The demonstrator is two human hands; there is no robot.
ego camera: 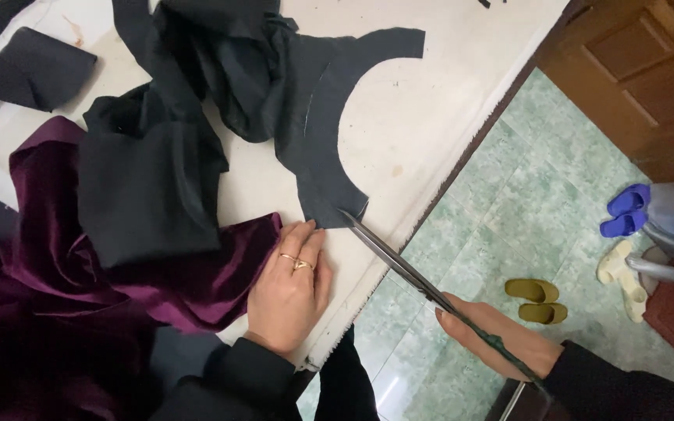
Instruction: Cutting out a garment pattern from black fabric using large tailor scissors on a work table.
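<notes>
cutting | right hand [501,337] gripping scissors [399,261], tips at black fabric piece [329,148] | left hand [290,288] flat, fingers together, beside it (should press closer to steady the cut)

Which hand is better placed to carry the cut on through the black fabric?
Right hand: it holds the scissors, tips at the black fabric edge. Left hand lies flat beside it.

I counted one pair of long scissors [399,261], one purple velvet cloth [48,257] and one curved black fabric piece [329,132] on the single tabletop [431,101]. On the floor [509,210] I saw two olive slippers [536,301], two blue slippers [626,210] and one cream pair [622,277].
</notes>
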